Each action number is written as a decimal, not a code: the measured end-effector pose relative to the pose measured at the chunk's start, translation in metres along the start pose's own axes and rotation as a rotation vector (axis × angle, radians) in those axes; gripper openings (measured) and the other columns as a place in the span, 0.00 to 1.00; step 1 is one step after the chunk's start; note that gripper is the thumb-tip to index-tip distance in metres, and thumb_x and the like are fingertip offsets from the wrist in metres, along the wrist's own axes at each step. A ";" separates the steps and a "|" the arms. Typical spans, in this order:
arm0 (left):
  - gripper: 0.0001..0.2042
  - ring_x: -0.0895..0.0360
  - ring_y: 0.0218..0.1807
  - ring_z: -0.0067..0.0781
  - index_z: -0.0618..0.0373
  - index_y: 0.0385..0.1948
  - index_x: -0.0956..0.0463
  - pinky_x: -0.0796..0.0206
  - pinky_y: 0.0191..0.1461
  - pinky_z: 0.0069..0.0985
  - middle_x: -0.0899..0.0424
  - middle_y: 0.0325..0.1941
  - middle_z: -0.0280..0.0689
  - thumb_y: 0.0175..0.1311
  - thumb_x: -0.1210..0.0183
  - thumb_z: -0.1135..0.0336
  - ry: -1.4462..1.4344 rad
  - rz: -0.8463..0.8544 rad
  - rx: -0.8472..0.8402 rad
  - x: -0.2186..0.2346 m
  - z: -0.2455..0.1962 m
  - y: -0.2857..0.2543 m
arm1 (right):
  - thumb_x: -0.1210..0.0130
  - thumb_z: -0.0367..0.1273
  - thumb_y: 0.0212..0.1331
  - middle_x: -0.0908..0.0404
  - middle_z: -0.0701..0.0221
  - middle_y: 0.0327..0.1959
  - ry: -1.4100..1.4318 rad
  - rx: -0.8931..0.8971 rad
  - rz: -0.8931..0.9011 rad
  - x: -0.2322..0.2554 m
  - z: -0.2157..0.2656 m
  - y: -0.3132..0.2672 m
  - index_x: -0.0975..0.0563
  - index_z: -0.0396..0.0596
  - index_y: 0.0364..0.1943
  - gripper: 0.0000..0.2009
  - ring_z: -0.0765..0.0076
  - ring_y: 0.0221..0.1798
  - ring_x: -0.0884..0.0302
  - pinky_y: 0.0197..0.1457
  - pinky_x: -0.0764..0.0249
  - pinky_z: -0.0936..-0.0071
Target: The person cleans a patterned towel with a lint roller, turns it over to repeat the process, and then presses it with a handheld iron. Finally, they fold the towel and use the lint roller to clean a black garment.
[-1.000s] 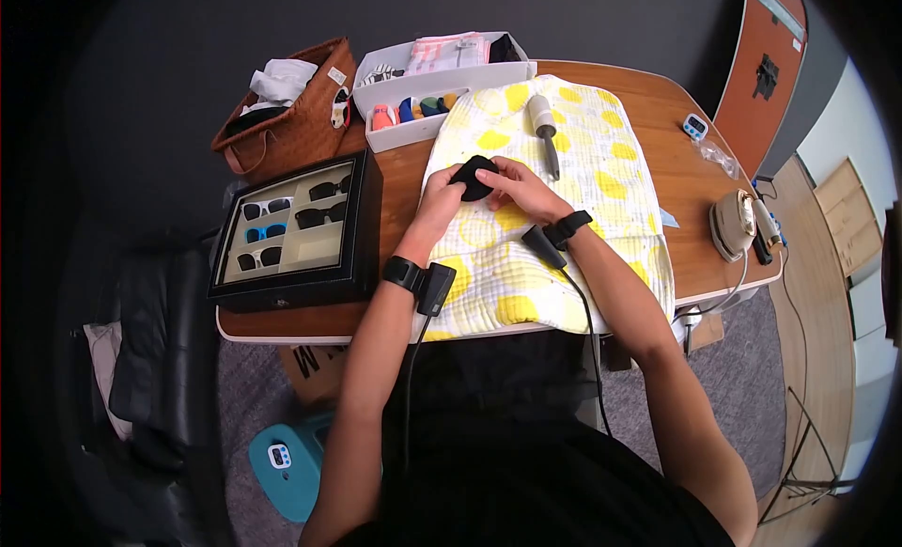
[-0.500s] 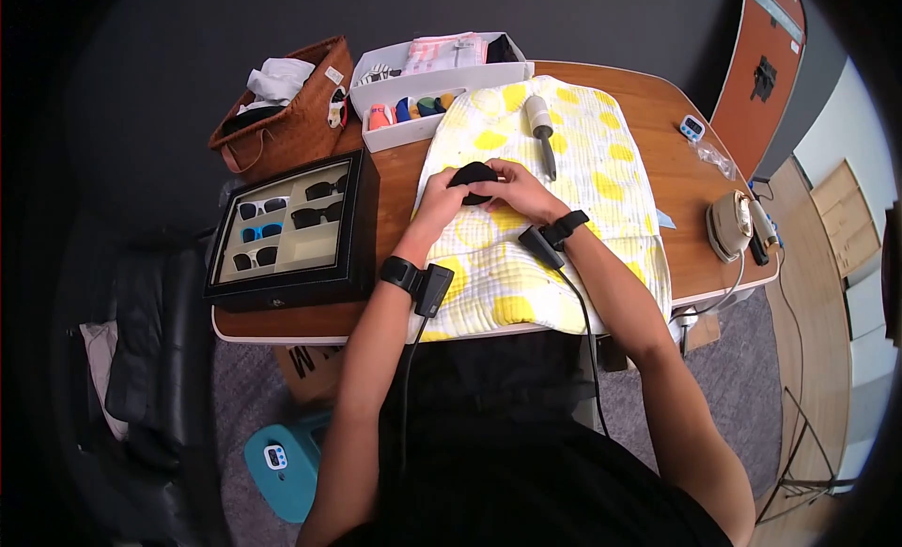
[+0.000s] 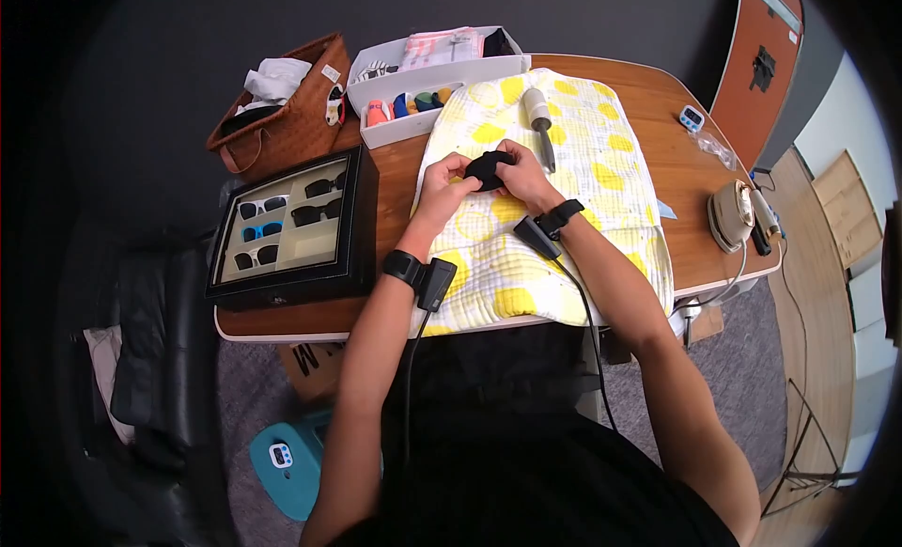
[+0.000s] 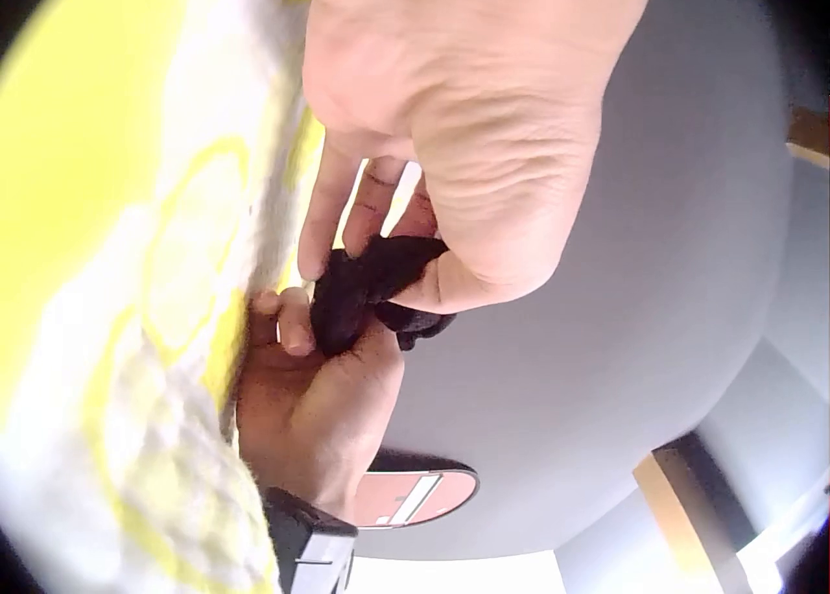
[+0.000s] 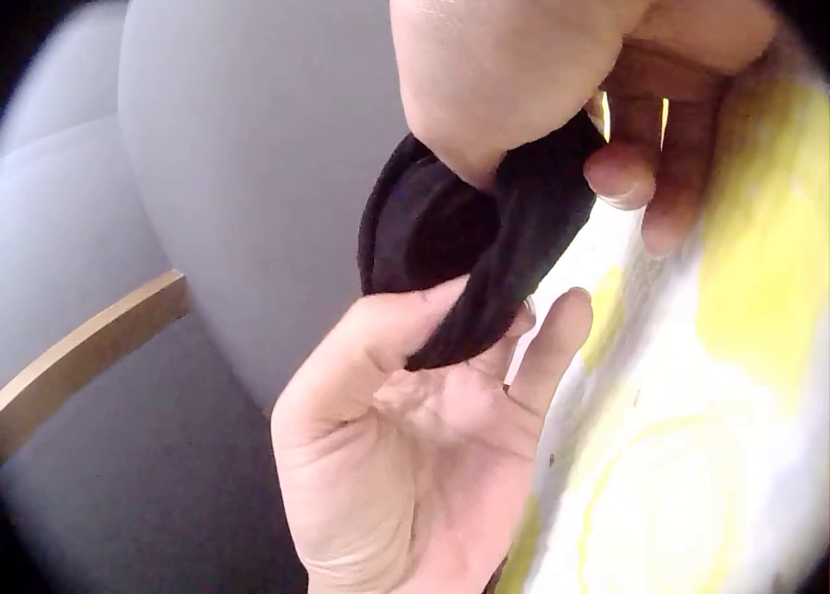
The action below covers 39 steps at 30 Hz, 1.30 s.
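Note:
A black sock [image 3: 487,170], bunched into a small bundle, is held between both hands over the white cloth with yellow spots [image 3: 620,256]. My left hand [image 3: 440,192] pinches its left side between thumb and fingers. On the other side, my right hand [image 3: 528,180] grips it with the thumb on top. In the right wrist view the sock [image 5: 538,225] is stretched around a dark opening, with both thumbs at its edge. Seen from the left wrist, the black fabric [image 4: 344,302] looks folded over, partly hidden by fingers.
Beyond the hands lies a lint roller [image 3: 537,110] on the cloth. Left stands a sunglasses case [image 3: 362,218], with a wicker basket [image 3: 301,124] behind. White boxes [image 3: 442,88] hold rolled socks and folded fabric. A garment steamer [image 3: 729,216] and a timer [image 3: 692,118] stand right.
Both hands have shifted slightly farther away and to the right with the black sock. The right fingers have changed their hold, and the sock looks more spread between the hands.

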State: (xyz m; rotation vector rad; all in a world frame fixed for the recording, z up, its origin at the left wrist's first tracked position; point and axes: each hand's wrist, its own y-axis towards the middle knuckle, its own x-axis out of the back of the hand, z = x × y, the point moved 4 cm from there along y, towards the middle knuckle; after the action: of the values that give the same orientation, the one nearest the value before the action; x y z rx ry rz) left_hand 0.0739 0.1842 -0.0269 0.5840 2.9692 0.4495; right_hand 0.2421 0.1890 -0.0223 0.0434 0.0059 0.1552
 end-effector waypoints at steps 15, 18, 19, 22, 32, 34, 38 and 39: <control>0.14 0.19 0.29 0.20 0.60 0.47 0.28 0.27 0.25 0.18 0.15 0.35 0.35 0.61 0.44 0.83 0.139 -0.335 0.065 0.027 0.024 0.005 | 0.36 0.22 0.60 0.27 0.83 0.29 0.132 0.157 0.382 -0.024 0.005 -0.011 0.28 0.50 0.30 0.11 0.85 0.36 0.31 0.42 0.34 0.83; 0.15 0.19 0.30 0.20 0.60 0.48 0.28 0.29 0.23 0.17 0.15 0.36 0.36 0.60 0.45 0.83 0.216 -0.319 0.129 0.021 0.016 0.004 | 0.38 0.22 0.59 0.27 0.81 0.29 0.117 0.151 0.346 -0.021 0.003 -0.007 0.29 0.49 0.30 0.10 0.84 0.35 0.31 0.39 0.33 0.81; 0.15 0.19 0.31 0.19 0.60 0.48 0.28 0.29 0.23 0.17 0.16 0.37 0.36 0.59 0.44 0.84 0.117 -0.287 0.109 0.013 0.007 0.002 | 0.37 0.23 0.57 0.27 0.78 0.27 -0.071 0.159 0.157 -0.014 0.001 -0.004 0.28 0.47 0.30 0.09 0.82 0.33 0.30 0.38 0.32 0.78; 0.17 0.21 0.31 0.18 0.60 0.50 0.28 0.29 0.26 0.17 0.18 0.38 0.36 0.59 0.43 0.84 -0.033 0.048 -0.015 -0.009 -0.007 -0.001 | 0.39 0.25 0.53 0.24 0.71 0.27 -0.295 0.225 -0.185 0.012 -0.017 0.015 0.25 0.42 0.31 0.05 0.75 0.31 0.28 0.35 0.28 0.71; 0.25 0.19 0.33 0.23 0.64 0.58 0.30 0.22 0.34 0.25 0.19 0.40 0.36 0.67 0.33 0.58 -0.063 -0.197 0.206 -0.007 -0.010 -0.005 | 0.47 0.18 0.58 0.18 0.71 0.41 0.029 0.157 0.134 0.010 -0.008 0.005 0.22 0.40 0.46 0.12 0.78 0.40 0.21 0.46 0.23 0.77; 0.22 0.18 0.36 0.25 0.63 0.58 0.27 0.24 0.32 0.25 0.16 0.45 0.39 0.69 0.34 0.59 -0.051 -0.163 0.296 -0.007 -0.004 -0.006 | 0.44 0.20 0.60 0.18 0.71 0.42 0.084 0.170 0.234 0.003 -0.015 0.008 0.22 0.39 0.50 0.14 0.78 0.42 0.21 0.48 0.24 0.78; 0.11 0.18 0.33 0.23 0.57 0.46 0.22 0.32 0.24 0.24 0.13 0.41 0.33 0.70 0.36 0.61 -0.261 -0.248 0.056 0.008 -0.016 -0.001 | 0.37 0.31 0.64 0.15 0.75 0.42 0.104 0.035 0.196 0.010 0.011 -0.004 0.19 0.43 0.50 0.12 0.80 0.43 0.19 0.46 0.22 0.79; 0.11 0.18 0.31 0.22 0.58 0.45 0.21 0.33 0.21 0.23 0.14 0.39 0.33 0.70 0.35 0.62 -0.286 -0.344 0.016 0.014 -0.018 0.000 | 0.36 0.35 0.65 0.14 0.75 0.41 0.118 0.106 0.178 0.015 0.020 -0.004 0.17 0.46 0.46 0.10 0.80 0.42 0.18 0.44 0.21 0.80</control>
State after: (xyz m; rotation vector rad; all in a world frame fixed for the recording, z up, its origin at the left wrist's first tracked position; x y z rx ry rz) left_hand 0.0588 0.1848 -0.0096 0.1165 2.7191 0.2827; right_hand 0.2579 0.1862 -0.0023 0.1405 0.1278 0.3356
